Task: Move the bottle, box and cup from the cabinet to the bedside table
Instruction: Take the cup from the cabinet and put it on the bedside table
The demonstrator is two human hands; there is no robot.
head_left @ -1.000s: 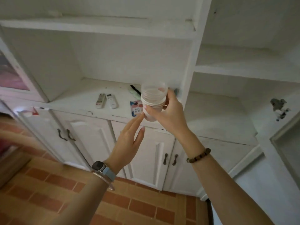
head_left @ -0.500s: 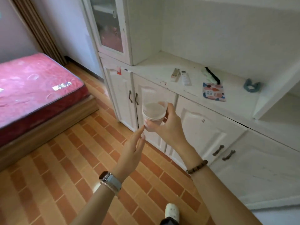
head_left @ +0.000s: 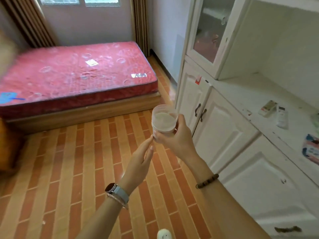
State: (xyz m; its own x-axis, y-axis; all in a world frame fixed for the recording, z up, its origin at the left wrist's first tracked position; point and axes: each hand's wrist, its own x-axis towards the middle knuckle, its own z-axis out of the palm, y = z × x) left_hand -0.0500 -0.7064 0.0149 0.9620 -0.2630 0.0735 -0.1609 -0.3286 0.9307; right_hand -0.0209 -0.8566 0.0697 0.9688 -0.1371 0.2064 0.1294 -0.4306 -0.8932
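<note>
From the head view, the right hand [head_left: 174,138] is closed around the lower part of a clear plastic cup [head_left: 164,120], held upright in the air just right of centre, over the brick-patterned floor [head_left: 72,163]. The left hand [head_left: 139,161] is open and flat, fingers straight, holding nothing; its fingertips [head_left: 150,139] reach up to the base of the cup, touching or almost touching it.

At 3 o'clock stands the white cabinet [head_left: 224,128], its lower doors shut. On its counter, well apart from the cup, lie two remote controls [head_left: 274,112] side by side. At 10 o'clock a red mattress [head_left: 76,73] rests on a wooden bed base [head_left: 82,114]. Nothing stands between the cup and the bed.

A patterned flat item [head_left: 311,150] on the counter is cut off by the right edge, and I cannot tell what it is. A blurred orange-brown shape [head_left: 8,140] at 9 o'clock is too unclear to name. The glass cabinet door [head_left: 209,28] shows only dim reflections. A pale rounded thing [head_left: 164,235] at 6 o'clock is cropped by the bottom edge.

Half a second ago the bed sat at the far left and the counter filled the upper right; now the bed lies broadly across the upper left and the window wall shows. The hands keep the same pose around the cup.
</note>
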